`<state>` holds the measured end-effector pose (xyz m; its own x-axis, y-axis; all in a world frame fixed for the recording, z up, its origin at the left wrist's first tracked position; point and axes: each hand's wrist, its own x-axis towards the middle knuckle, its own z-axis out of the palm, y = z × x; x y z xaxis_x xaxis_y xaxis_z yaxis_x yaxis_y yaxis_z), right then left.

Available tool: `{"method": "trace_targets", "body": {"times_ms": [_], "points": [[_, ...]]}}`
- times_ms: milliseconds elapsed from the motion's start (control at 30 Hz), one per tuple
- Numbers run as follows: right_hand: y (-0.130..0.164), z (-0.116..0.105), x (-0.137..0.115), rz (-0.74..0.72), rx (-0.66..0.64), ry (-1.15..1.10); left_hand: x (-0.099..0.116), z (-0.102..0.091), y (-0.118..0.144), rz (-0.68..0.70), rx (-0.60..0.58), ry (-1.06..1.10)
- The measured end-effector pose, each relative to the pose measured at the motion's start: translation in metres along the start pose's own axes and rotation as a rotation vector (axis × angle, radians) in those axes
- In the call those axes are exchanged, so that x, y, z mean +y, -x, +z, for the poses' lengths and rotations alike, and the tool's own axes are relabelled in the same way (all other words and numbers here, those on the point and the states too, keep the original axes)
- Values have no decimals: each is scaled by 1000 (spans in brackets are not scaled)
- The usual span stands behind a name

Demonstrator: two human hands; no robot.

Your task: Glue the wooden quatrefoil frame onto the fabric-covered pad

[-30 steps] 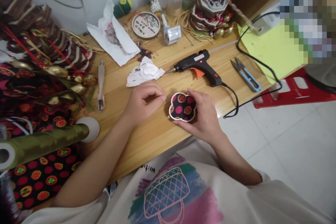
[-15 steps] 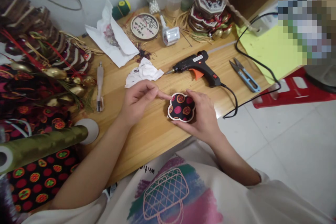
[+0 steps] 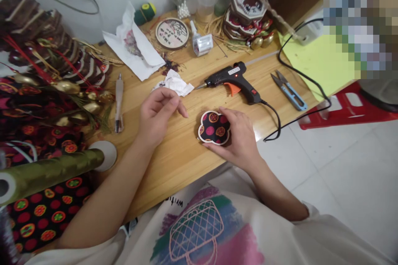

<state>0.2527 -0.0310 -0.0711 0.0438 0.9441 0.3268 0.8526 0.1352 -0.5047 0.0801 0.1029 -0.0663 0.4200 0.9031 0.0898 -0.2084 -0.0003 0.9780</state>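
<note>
Wooden table (image 3: 186,161) takes most of the view, cluttered along the left and back. Left side: heap of patterned fabric pieces (image 3: 46,91) with gold trims, a green fabric roll (image 3: 52,169) lying across the near corner. Back: stacked octagonal ornaments (image 3: 248,12), a round printed disc (image 3: 172,33), white paper (image 3: 133,47). Mid-table: black glue gun (image 3: 231,80), red light lit, cord running off the right edge; blue thread snips (image 3: 289,90) just right of it; crumpled tissue (image 3: 174,84); a pen-like tool (image 3: 118,101) near the fabric heap. Right hand (image 3: 241,138) cups the flower-shaped fabric pad (image 3: 214,127) against the table near the front edge, thumb on the pad's top edge, fingers wrapped under its near side. Left hand (image 3: 157,114) hovers just left, apart from the pad, loosely curled, holding nothing visible. Judgement: looks like a hold-and-inspect step on the covered pad, glue gun hot and parked; next move likely needs the free hand to go for the gun or press an edge while the other keeps the pad steady. Pad's underside and back rim hidden by the palm; can't tell whether glue is on it. Text on the disc unreadable; top-right area blurred out.
</note>
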Motion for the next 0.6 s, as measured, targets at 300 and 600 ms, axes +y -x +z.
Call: {"method": "trace_targets", "body": {"times_ms": [300, 600], "points": [[1, 0, 0, 32, -20, -2, -1, 1, 1, 34, 33, -106], [-1, -1, -1, -20, -51, 19, 0, -2, 3, -4, 36, -58]]}}
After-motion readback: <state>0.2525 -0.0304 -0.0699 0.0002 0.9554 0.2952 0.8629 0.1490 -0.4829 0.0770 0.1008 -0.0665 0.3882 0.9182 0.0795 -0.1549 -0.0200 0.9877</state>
